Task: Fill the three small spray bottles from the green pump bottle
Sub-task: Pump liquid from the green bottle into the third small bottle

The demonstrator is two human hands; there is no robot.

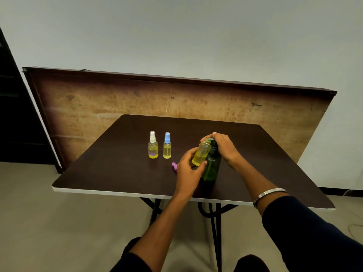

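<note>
The green pump bottle [213,169] stands on the dark table [117,173] right of centre. My right hand [224,149] lies over its pump head, fingers curled round it. My left hand [189,169] holds an uncapped small spray bottle [201,154], tilted, its mouth under the pump spout; it is partly filled with yellow liquid. Its purple spray cap [174,165] lies on the table just left of my left hand. Two capped small bottles with yellow liquid stand upright further left: one with a white cap [153,146] and one with a blue cap [167,147].
A wooden board [98,107] leans against the wall behind the table. The table's white front edge [117,191] runs near my forearms. A dark doorway is at far left, and my knees show at the bottom of the view.
</note>
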